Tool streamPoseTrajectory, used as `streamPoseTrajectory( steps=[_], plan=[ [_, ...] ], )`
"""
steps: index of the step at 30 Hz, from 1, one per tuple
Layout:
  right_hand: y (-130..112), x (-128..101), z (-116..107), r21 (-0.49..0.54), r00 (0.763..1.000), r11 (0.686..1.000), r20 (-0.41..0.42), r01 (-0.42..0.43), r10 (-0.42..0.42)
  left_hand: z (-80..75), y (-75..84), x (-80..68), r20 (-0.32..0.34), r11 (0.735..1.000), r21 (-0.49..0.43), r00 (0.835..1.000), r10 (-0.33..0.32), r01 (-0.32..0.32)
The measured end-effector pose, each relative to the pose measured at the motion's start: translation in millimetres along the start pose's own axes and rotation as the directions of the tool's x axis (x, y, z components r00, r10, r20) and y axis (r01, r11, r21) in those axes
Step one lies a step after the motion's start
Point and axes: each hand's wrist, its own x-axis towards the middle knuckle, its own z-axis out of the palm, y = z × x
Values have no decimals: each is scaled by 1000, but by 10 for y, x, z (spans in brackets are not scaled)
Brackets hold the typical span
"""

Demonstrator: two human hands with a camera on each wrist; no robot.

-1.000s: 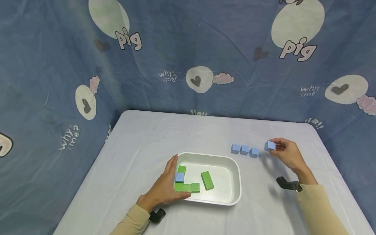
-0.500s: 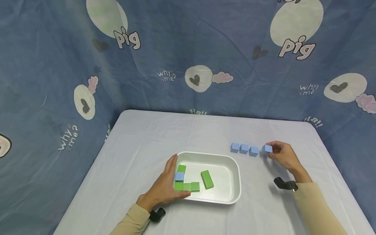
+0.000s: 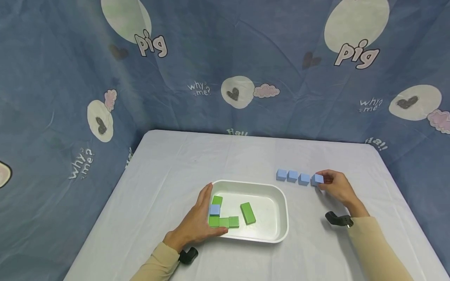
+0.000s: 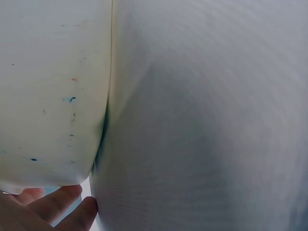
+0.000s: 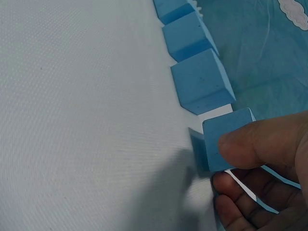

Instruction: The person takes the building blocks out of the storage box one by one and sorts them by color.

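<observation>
Right hand point(image 3: 335, 186) is pinching a small blue foam cube point(image 3: 318, 178) at the row's end on the desk; left hand point(image 3: 197, 224) – fingers straight – is resting against the white plastic tray point(image 3: 283, 230).

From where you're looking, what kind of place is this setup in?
Probably a makeshift recording or test station, not a home or workshop. A printed blue cartoon cloth is hung as backdrop on all sides, the table has a plain white cover, and the only props are foam blocks and a white tray.
</observation>
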Motion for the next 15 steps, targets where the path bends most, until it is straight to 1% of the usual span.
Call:
streamPoseTrajectory(
  steps=[9,15],
  plan=[
    [14,6,47,-8,1000,1000,6,-16,16,4,2,-4,-1,1000,7,1000,-5,5],
    [31,4,87,-18,1000,1000,-10,-19,19,0,4,3,-4,1000,6,1000,2,-2]
  ],
)
